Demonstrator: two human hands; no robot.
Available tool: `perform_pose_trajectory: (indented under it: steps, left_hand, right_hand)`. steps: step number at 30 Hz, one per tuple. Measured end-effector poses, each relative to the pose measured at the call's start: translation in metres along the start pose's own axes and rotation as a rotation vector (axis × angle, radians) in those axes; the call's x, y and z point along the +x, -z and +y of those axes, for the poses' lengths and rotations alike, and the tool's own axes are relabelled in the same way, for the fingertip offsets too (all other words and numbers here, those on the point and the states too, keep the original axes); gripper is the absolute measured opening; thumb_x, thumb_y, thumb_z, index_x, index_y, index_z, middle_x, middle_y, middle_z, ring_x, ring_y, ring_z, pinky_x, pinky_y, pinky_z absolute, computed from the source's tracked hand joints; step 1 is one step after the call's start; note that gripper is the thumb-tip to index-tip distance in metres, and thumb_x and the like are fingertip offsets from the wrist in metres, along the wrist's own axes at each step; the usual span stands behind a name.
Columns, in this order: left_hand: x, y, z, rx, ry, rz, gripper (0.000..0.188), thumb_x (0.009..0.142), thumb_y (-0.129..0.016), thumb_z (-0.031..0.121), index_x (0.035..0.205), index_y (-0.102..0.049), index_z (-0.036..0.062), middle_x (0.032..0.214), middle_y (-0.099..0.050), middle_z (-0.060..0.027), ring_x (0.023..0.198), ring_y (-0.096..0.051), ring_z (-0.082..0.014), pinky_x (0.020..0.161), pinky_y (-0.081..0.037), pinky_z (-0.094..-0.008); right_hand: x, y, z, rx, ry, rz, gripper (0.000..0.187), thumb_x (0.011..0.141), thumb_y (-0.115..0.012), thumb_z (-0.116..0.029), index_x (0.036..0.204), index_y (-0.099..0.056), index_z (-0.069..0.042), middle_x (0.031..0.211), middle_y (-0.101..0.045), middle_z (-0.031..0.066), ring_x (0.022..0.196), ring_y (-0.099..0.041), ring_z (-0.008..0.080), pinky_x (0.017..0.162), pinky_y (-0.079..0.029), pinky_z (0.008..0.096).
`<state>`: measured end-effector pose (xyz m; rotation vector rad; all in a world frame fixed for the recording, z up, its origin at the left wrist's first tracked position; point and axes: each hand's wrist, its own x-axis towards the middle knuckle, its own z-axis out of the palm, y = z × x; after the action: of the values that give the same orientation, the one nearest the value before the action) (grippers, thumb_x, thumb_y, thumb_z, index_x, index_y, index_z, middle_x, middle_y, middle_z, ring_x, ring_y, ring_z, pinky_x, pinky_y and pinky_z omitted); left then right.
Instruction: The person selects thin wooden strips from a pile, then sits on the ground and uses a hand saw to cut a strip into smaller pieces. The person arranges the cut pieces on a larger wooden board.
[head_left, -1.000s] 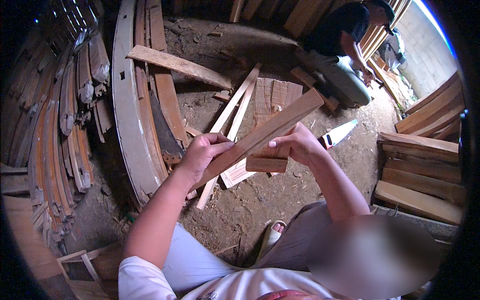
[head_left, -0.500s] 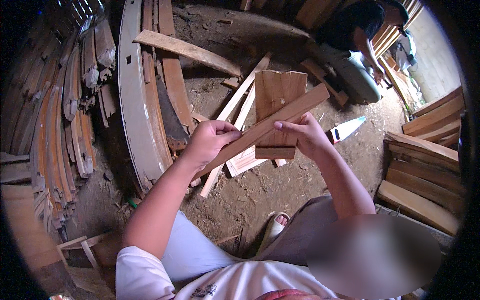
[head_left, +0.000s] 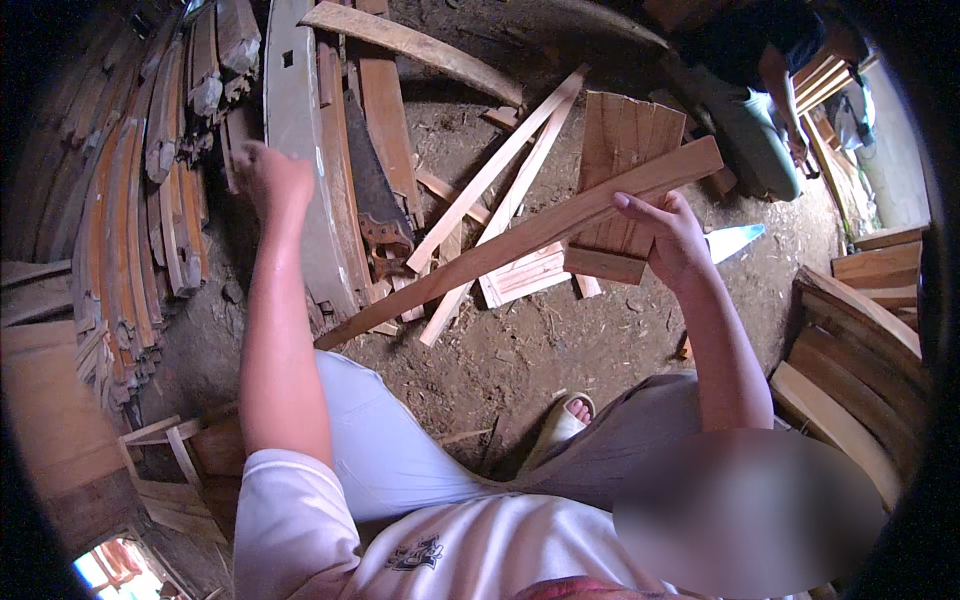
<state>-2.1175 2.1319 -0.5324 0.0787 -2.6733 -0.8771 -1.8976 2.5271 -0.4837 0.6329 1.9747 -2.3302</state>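
Closest to me are my pale trousers (head_left: 385,425), with my sandal (head_left: 550,432) on the dirt floor (head_left: 500,365) between the legs. The long strip (head_left: 480,245) slants across in front of me, its near end by my left knee and its far end up to the right, past the right edge of the wide board (head_left: 632,135) that it crosses. My right hand (head_left: 680,240) is clamped on both, thumb over the strip, at that board's right edge. My left hand (head_left: 274,182) is raised well apart from the strip, fingers curled but blurred; I cannot tell whether it grips anything. Beyond the strip, pale thin sticks (head_left: 500,170) lie on the floor, left of the wide board. An old saw (head_left: 378,180) lies along the long planks (head_left: 390,120), its handle toward me; left of these runs a pale plank (head_left: 293,130) with a square hole near its far end. At the floor's left side is a lumber stack (head_left: 130,220), at its right side a board pile (head_left: 850,350). A bright saw blade (head_left: 735,242) shows just beside my right wrist. Farther off, at upper right, another person (head_left: 760,130) is crouching.
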Motion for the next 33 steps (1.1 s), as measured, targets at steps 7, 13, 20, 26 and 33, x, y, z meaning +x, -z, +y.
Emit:
perform_pose_trajectory:
  steps: [7, 13, 20, 26, 33]
  left_hand:
    - [-0.091, -0.028, 0.09, -0.694, -0.302, -0.794, 0.064, 0.093, -0.073, 0.033, 0.141, -0.048, -0.0009, 0.143, -0.054, -0.0177, 0.134, -0.052, -0.0266, 0.112, -0.042, -0.039]
    - [-0.14, -0.035, 0.147, -0.537, -0.515, -0.792, 0.034, 0.092, -0.072, 0.022, 0.115, -0.064, -0.0011, 0.09, -0.072, -0.0194, 0.086, -0.072, -0.0252, 0.075, -0.052, -0.0416]
    - [-0.112, -0.023, 0.142, -0.715, -0.307, -0.836, 0.025, 0.096, -0.068, 0.023, 0.102, -0.067, -0.0015, 0.082, -0.072, -0.0133, 0.074, -0.07, -0.0193, 0.068, -0.053, -0.0357]
    - [-0.104, -0.028, 0.137, -0.755, -0.337, -0.715, 0.02, 0.094, -0.072, 0.016, 0.103, -0.062, 0.0016, 0.092, -0.069, -0.0052, 0.087, -0.063, -0.0093, 0.077, -0.051, -0.029]
    - [-0.1, -0.024, 0.137, -0.743, -0.381, -0.647, 0.025, 0.088, -0.077, 0.012, 0.106, -0.063, 0.0016, 0.095, -0.07, -0.0056, 0.09, -0.063, -0.011, 0.082, -0.051, -0.0299]
  right_hand:
    - [0.005, -0.015, -0.006, 0.05, 0.044, -0.015, 0.038, 0.087, -0.08, -0.016, 0.116, -0.064, 0.003, 0.109, -0.073, 0.0129, 0.098, -0.07, 0.0213, 0.09, -0.056, 0.0386]
    - [0.007, -0.018, -0.005, 0.042, 0.035, -0.014, 0.041, 0.084, -0.082, -0.012, 0.117, -0.065, 0.003, 0.108, -0.073, 0.0135, 0.095, -0.071, 0.0225, 0.091, -0.056, 0.038]
    - [0.002, -0.008, -0.012, 0.115, 0.014, 0.075, 0.042, 0.088, -0.078, -0.014, 0.122, -0.06, 0.003, 0.116, -0.07, 0.0146, 0.104, -0.069, 0.0248, 0.093, -0.055, 0.0429]
    - [0.006, -0.011, -0.011, 0.321, 0.132, 0.121, 0.054, 0.091, -0.072, -0.011, 0.136, -0.045, 0.0, 0.129, -0.06, 0.0137, 0.122, -0.06, 0.0273, 0.106, -0.049, 0.0449]
    - [0.002, -0.031, -0.006, 0.436, 0.078, 0.043, 0.06, 0.089, -0.071, -0.006, 0.14, -0.04, 0.001, 0.135, -0.056, 0.0162, 0.125, -0.057, 0.0301, 0.109, -0.046, 0.048]
